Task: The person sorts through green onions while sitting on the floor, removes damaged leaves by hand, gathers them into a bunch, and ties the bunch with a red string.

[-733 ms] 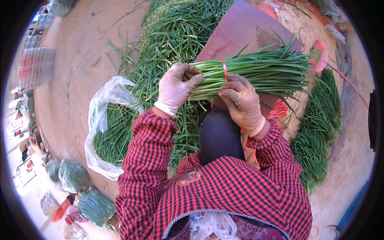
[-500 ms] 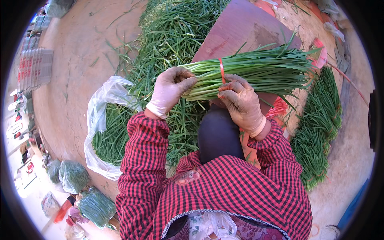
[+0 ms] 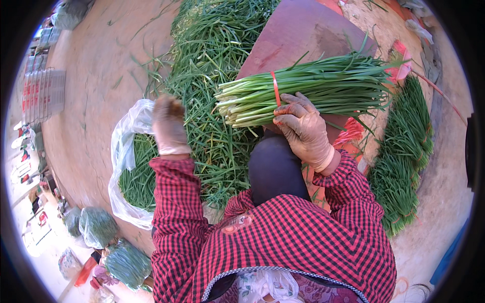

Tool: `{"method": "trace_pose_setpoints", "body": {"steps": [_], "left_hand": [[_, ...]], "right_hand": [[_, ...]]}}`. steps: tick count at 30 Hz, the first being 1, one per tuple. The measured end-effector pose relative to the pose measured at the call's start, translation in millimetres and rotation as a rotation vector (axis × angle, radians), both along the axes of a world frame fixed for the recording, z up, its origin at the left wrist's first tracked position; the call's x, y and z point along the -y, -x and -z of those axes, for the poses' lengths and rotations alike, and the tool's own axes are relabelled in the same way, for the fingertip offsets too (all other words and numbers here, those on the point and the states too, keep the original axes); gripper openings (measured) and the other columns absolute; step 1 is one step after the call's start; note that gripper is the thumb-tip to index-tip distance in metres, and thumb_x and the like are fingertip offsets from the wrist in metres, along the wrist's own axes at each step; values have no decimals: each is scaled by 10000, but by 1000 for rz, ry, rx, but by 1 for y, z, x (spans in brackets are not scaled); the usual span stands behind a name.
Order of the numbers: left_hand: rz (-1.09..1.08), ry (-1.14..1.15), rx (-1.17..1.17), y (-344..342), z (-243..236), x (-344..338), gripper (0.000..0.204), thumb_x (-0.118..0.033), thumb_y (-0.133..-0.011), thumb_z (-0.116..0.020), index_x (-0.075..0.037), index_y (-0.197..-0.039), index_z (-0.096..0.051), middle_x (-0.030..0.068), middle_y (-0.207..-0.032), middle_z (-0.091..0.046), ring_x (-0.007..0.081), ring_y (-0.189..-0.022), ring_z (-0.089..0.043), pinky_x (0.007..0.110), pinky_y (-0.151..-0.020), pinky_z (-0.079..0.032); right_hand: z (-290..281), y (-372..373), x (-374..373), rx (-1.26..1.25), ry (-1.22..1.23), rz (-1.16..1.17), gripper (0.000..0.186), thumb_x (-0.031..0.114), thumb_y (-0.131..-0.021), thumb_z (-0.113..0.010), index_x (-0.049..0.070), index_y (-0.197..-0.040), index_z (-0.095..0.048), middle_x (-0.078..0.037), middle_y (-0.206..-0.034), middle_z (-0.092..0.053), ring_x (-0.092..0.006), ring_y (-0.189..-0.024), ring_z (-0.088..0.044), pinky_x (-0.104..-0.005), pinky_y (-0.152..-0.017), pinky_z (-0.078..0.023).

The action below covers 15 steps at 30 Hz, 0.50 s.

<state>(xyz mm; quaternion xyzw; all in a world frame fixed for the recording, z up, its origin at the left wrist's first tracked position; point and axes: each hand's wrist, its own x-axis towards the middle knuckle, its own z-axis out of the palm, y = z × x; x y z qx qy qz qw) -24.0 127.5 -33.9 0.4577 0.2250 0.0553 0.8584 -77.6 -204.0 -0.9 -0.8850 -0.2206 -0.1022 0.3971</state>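
My right hand [image 3: 304, 132], in a pale, soiled glove, grips the near side of a bundle of garlic chives [image 3: 333, 83]. Its fingers lie just right of the red tie [image 3: 276, 89] wrapped round the stalks. The bundle's pale cut ends point left and its green leaves right, above my dark-clad knee [image 3: 279, 169]. Away from the bundle, my gloved left hand [image 3: 170, 126] is smeared by motion, beside a clear plastic bag [image 3: 117, 174] of chives. Whether its fingers are closed does not show.
A large heap of loose chives [image 3: 217, 65] covers the floor ahead. Under the bundle lies a reddish board [image 3: 293, 38]. Tied bundles [image 3: 404, 156] are stacked at the right by pink plastic strips [image 3: 400, 65]. Bagged greens [image 3: 126, 262] and crates [image 3: 45, 96] stand at the left.
My left hand has let go of the stalk ends and moved left toward the plastic bag. The bundle has shifted slightly left, with my right hand still on it.
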Motion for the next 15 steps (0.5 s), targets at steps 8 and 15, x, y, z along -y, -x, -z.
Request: {"method": "trace_pose_setpoints", "body": {"steps": [8, 15], "left_hand": [[279, -959, 195, -28, -74, 52, 728, -284, -810, -773, -10, -1393, -434, 181, -1393, -495, 320, -1317, -460, 433, -1102, -375], [1277, -1845, 349, -41, -53, 174, 1282, -567, -454, -888, -29, -1467, -314, 253, -1418, -440, 383, -1335, -445, 533, -1105, -319]], "right_hand": [[6, 3, 0, 28, 5, 37, 134, 111, -771, -736, 114, -877, -654, -35, -943, -648, -309, -1108, -602, -520, -1037, -426], [-13, 1, 8, 37, -4, 20, 113, 119, -776, -712, 105, -867, -647, -55, -899, -617, -302, -991, -614, -516, -1024, -443]]}}
